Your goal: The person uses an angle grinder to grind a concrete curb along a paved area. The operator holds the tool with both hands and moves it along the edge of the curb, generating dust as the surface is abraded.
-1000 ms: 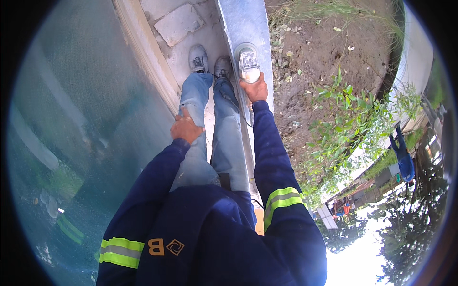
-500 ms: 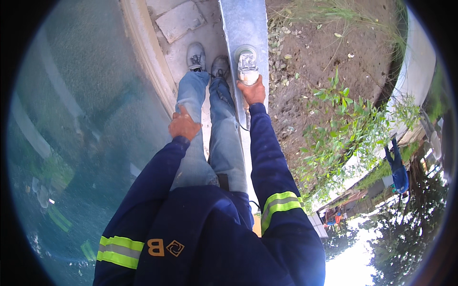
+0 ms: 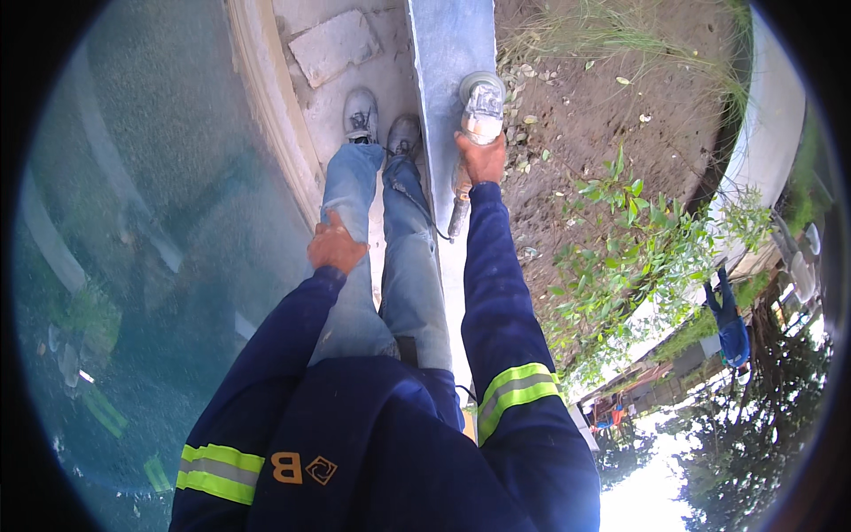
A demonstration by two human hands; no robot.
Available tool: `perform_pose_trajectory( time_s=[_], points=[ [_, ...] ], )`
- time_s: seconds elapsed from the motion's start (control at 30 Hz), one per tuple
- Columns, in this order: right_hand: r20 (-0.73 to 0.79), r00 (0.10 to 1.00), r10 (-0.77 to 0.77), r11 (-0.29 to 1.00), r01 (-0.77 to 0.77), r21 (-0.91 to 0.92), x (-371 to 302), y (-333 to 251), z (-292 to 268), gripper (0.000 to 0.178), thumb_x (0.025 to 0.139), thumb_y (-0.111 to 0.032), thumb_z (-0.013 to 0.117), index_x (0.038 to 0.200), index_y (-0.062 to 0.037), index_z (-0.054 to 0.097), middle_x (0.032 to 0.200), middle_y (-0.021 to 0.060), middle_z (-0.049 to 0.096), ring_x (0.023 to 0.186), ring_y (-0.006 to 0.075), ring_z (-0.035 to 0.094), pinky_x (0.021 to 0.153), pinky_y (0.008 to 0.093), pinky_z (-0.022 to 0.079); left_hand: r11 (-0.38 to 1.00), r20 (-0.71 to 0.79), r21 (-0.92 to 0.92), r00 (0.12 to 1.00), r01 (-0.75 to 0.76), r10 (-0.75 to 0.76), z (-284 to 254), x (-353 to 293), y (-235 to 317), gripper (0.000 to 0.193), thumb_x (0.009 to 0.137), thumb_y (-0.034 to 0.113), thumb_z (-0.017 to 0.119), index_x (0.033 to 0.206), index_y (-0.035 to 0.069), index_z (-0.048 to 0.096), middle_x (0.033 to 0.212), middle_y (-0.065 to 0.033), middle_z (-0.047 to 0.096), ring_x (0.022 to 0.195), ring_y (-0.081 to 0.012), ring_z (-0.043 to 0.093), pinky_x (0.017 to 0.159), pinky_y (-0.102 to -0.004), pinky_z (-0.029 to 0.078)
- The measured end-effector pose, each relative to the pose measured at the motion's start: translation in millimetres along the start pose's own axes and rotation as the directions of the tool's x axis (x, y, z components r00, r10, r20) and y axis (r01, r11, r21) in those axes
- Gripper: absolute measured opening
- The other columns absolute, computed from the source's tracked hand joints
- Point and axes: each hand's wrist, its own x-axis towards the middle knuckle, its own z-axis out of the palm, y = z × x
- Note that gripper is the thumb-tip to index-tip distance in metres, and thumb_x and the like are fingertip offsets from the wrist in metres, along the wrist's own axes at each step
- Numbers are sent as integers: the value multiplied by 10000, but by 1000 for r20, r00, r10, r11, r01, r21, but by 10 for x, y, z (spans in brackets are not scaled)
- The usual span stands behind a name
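Note:
A dusty angle grinder (image 3: 484, 100) is gripped in my right hand (image 3: 482, 158), fingers wrapped round its body. Its round disc lies at the right edge of a long grey ledge (image 3: 450, 40) with a smooth top. Toward me the grinder's tail and dark cord slant down to the ledge's left side. My left hand (image 3: 338, 246) rests on my left leg, around the knee of my faded jeans (image 3: 348, 191), with nothing in it. Its thumb stands apart, while the other fingers are partly hidden.
My shoes (image 3: 361, 113) stand on a narrow dusty strip, near a loose pale slab (image 3: 333, 46). Reflective glass (image 3: 151, 222) runs along the left. Right of the ledge are bare soil (image 3: 612, 97) and a leafy shrub (image 3: 620, 235). Another person (image 3: 732, 328) stands far off at right.
The grinder in my right hand has moved right and slightly farther away, to the ledge's right edge. It has turned, so its tail now shows. My left hand stays on my leg.

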Motion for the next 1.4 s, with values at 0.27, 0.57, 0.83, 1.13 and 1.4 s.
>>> perform_pose_trajectory(
  time_s=[0.27,0.57,0.83,1.13,1.4],
  points=[
    [40,999,33,983,-25,-183,-191,-180,96,899,733,-526,912,1375,16,592,1187,294,775,1135,477,748,1000,535,571,978,-255,84,944,-193,209,-166,96,221,1058,805,532,913,1592,2,443,1401,-260,614,1398,-413,574,1120,-554,498],
    [30,999,-36,995,39,-91,387,-928,304,920,730,-521,912,1352,77,593,1148,336,770,1113,514,745,976,549,577,659,-251,-637,916,-400,313,-168,555,1432,993,804,560,928,1505,-14,523,1380,-247,635,1315,-426,625,1114,-507,506],
    [-73,996,-43,950,63,307,699,-1250,374,828,741,-393,951,1317,102,620,1207,281,775,1112,413,768,992,454,576,463,-55,-869,964,-174,260,-318,1089,2057,863,806,499,940,1375,-26,558,1219,-255,768,1161,-409,760,992,-495,584],
    [-16,999,-31,999,32,28,661,-1661,685,933,725,-500,912,1366,93,581,1194,333,765,1156,492,744,1024,522,568,342,-218,-904,964,-258,149,-397,1335,1970,521,914,293,821,1325,15,663,1173,-246,791,1101,-448,762,927,-512,602],
    [46,996,-72,997,73,-25,1018,-2148,691,899,718,-491,922,1334,74,589,1198,331,765,1158,499,740,1032,525,563,371,-236,-896,969,-245,71,-842,1496,2231,430,975,236,687,1331,0,635,1145,-322,751,1116,-528,706,921,-575,573]
  ],
)
